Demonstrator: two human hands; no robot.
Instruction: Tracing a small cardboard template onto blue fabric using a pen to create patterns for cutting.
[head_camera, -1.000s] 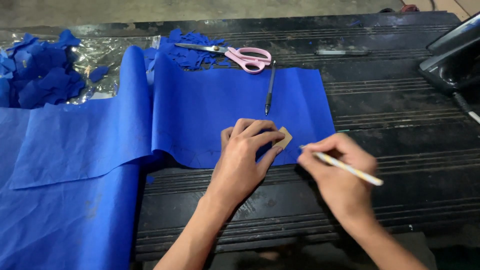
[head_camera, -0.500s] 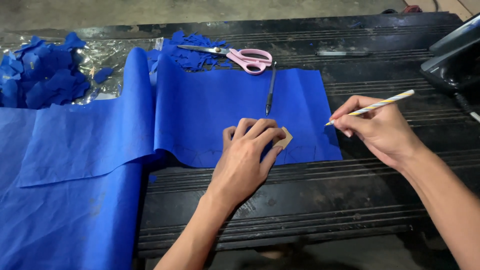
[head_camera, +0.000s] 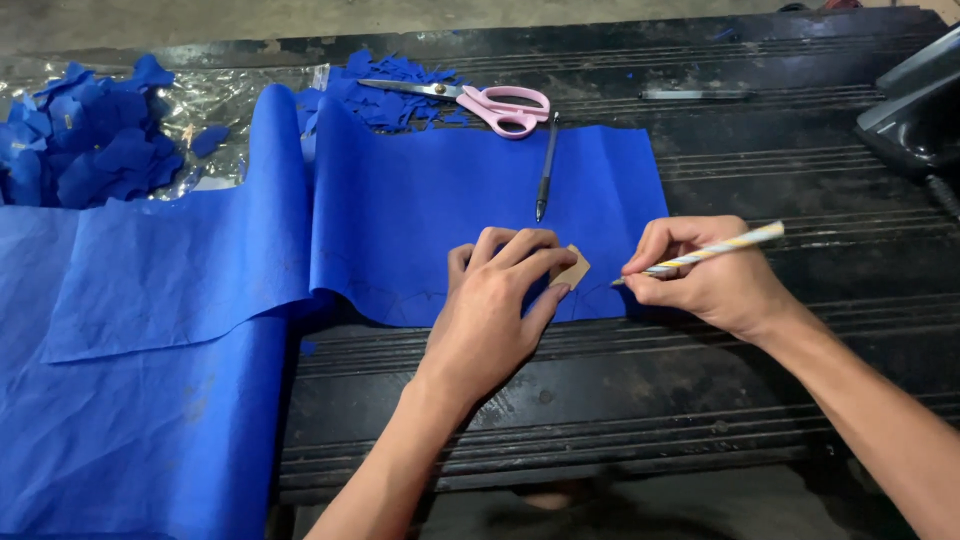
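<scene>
Now the left hand (head_camera: 500, 300) is pressing a small tan card shape (head_camera: 573, 268) flat on the blue paper sheet (head_camera: 430, 210) so it is not sliding. Beside the shape, the right hand (head_camera: 715, 275) is gripping a striped pencil (head_camera: 715, 250), its tip touching the shape's edge.

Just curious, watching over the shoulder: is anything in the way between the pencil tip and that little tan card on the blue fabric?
Nothing visible. The right hand holds the pencil with its tip right by the tan card, which the left hand presses onto the blue fabric. Only bare fabric lies between.
</scene>
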